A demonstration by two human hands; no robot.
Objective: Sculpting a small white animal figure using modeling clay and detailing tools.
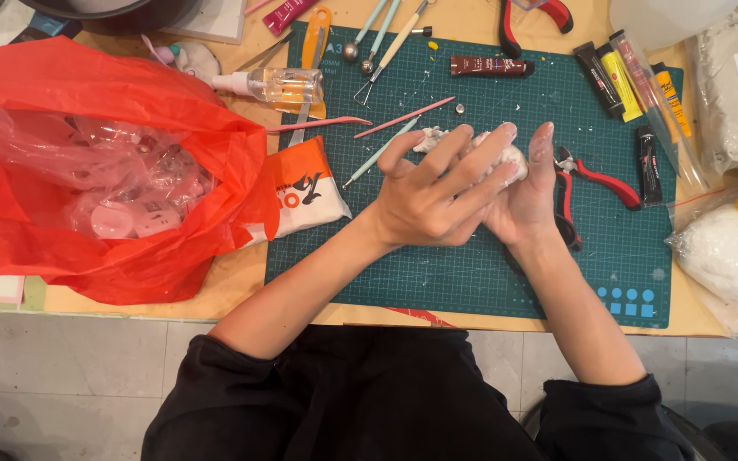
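My left hand [433, 192] lies flat over my right hand [530, 201], fingers spread, above a green cutting mat [471, 273]. A lump of white clay [506, 158] is pressed between the two palms; only its upper edge shows past the fingers. Both hands are dusted with white. A small white clay scrap [427, 138] lies on the mat just beyond my left fingertips.
A red plastic bag [113, 171] with clear packets fills the left. An orange-and-white pouch [305, 192], spray bottle [279, 85], pink and teal sculpting tools [403, 118], red-handled pliers [595, 179], paint tubes [617, 81] and bagged white clay [728, 256] surround the mat.
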